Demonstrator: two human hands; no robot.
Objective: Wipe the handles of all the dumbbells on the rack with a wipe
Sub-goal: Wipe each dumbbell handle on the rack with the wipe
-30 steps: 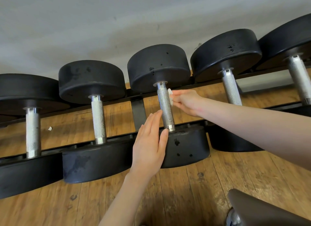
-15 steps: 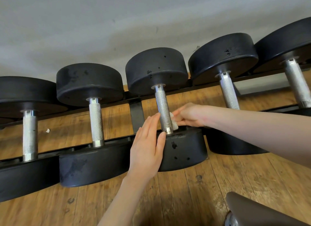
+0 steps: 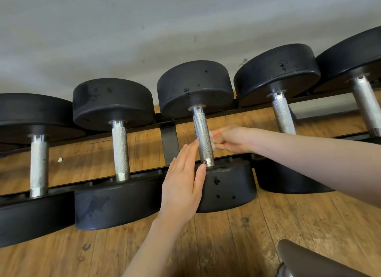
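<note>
Several black dumbbells with knurled silver handles lie side by side on a low black rack (image 3: 169,140). My right hand (image 3: 231,139) pinches a small white wipe (image 3: 212,142) against the right side of the middle dumbbell's handle (image 3: 203,135). My left hand (image 3: 183,182) lies flat with straight fingers against the near head of that dumbbell (image 3: 228,186), its fingertips beside the handle's lower end. The other handles (image 3: 120,151) stand untouched on both sides.
The rack stands on a wooden floor (image 3: 237,235) against a grey wall (image 3: 144,29). A scrap of white paper (image 3: 59,159) lies on the floor behind the rack at the left. A dark rounded object (image 3: 309,260) fills the bottom right corner.
My right hand slid the wipe down the middle handle to its lower end, then back up to about its middle. My left hand stayed against the near head.
</note>
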